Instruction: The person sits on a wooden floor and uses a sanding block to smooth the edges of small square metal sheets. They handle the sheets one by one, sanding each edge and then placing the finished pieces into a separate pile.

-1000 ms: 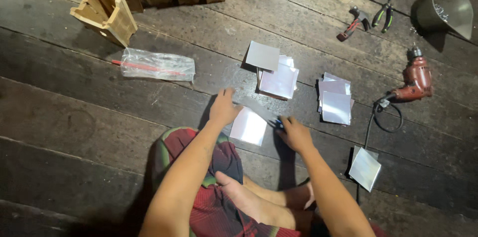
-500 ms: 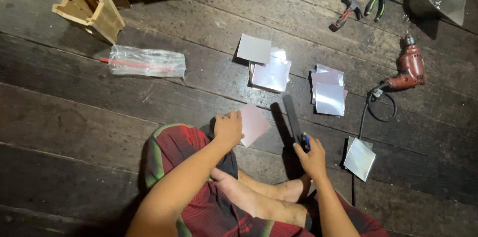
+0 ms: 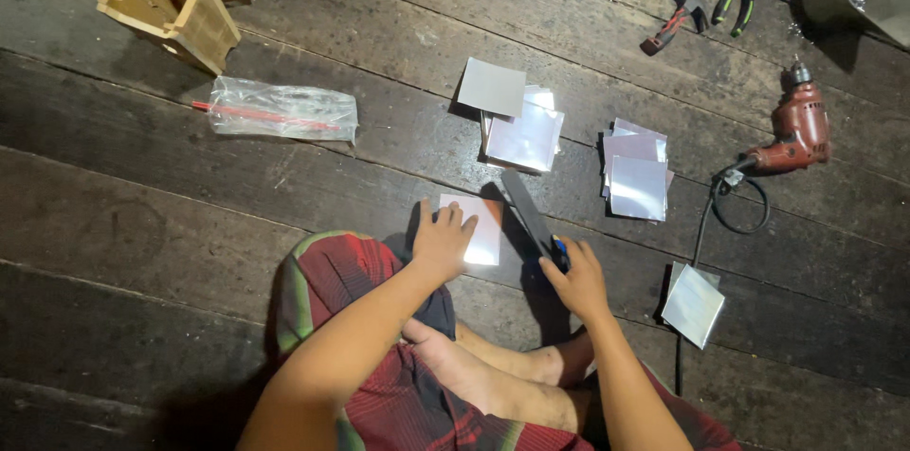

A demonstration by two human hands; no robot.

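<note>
Pressing flat shiny metal square (image 3: 474,226) — left hand (image 3: 441,243) spread open; right hand (image 3: 576,279) gripping dark file (image 3: 527,212).

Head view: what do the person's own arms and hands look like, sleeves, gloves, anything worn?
Both forearms are bare, with no sleeves in view. The left hand and right hand have no gloves, and no ring, watch or wristband can be made out. Below them, a red plaid cloth with green edging covers the lap.
</note>
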